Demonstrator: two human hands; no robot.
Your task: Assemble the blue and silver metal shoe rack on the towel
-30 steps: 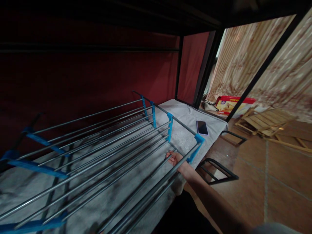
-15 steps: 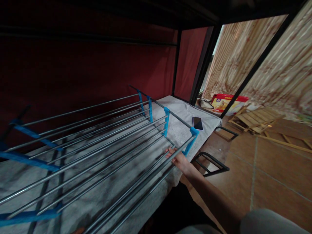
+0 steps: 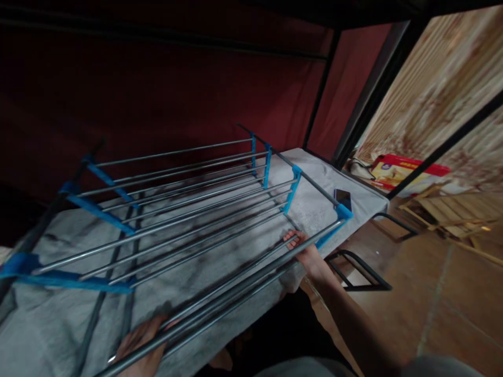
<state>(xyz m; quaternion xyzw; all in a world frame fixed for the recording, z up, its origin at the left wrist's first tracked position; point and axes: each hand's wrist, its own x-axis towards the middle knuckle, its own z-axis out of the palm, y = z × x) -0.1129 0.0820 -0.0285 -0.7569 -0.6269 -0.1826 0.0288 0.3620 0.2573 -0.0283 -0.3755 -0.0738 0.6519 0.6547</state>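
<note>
A rack of thin grey metal rods with blue plastic connectors stands on the grey cloth. My right hand curls around a loose-looking rod near its right end, reaching under the thicker front bar. At the lower left, my left hand is closed around the same rod close to its other end, which shows as a bright tip. The front bar crosses over part of the left hand and hides some fingers. Both hands are low, near the cloth.
A phone lies on the cloth to the right. Black metal frames stick out beside the bed edge. On the tiled floor are a red and yellow box and a wooden slatted piece. Dark posts rise at the corner.
The view has shifted left and down, so the rack sits further right in the picture. My left hand, barely visible at the bottom before, now shows on the rod. The right hand keeps its hold.
</note>
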